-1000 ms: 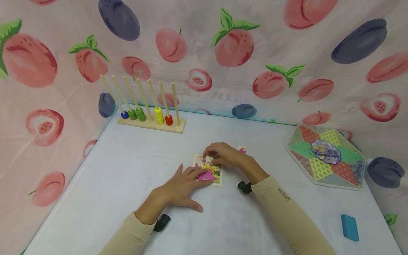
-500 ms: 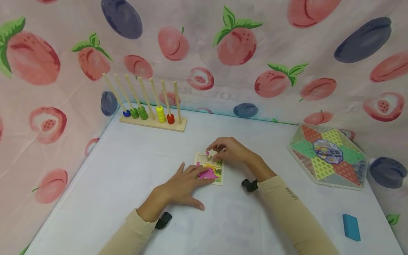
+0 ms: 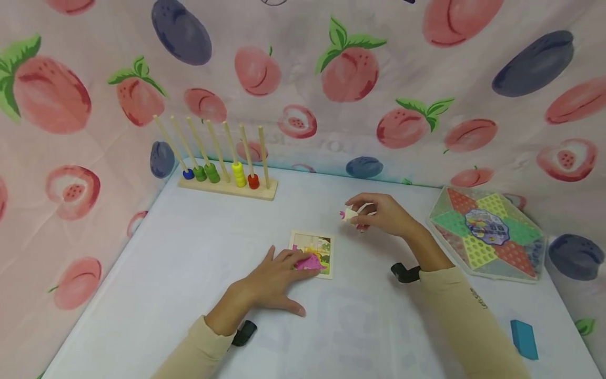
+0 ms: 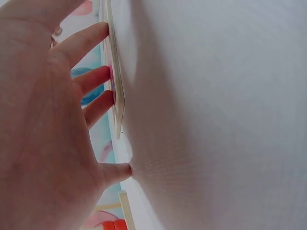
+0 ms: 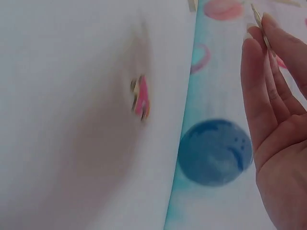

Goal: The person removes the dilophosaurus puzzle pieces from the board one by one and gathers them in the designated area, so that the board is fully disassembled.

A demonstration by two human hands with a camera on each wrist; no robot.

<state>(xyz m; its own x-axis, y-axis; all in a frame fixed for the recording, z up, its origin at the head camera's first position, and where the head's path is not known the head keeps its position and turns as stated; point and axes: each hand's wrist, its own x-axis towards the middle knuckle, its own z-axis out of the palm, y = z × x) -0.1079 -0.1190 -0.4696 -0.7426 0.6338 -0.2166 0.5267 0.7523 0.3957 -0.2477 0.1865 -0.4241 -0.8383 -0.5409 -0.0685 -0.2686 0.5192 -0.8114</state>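
A small framed jigsaw puzzle (image 3: 331, 258) with a pink figure lies mid-table, its upper part showing a bare pale area. My left hand (image 3: 272, 284) rests on it with spread fingers; in the left wrist view several fingertips touch the puzzle's edge (image 4: 118, 93) and the thumb presses the cloth. To the right of the puzzle, my right hand (image 3: 385, 215) pinches a pale jigsaw piece (image 3: 349, 214) with a pink tip above the table. That piece shows edge-on between the fingertips (image 5: 268, 20). Beneath this hand lies a second, pink jigsaw piece (image 5: 141, 97) on the cloth.
A wooden peg abacus (image 3: 227, 188) with coloured beads stands at the back left. At the right lie a hexagonal Chinese checkers board (image 3: 487, 231) and a blue block (image 3: 524, 339). Fruit-printed cloth (image 3: 293, 63) walls the back and left sides of the table.
My right hand has lifted the pale jigsaw piece away from the puzzle and carried it right, over the loose pink piece. The left hand has stayed on the puzzle.
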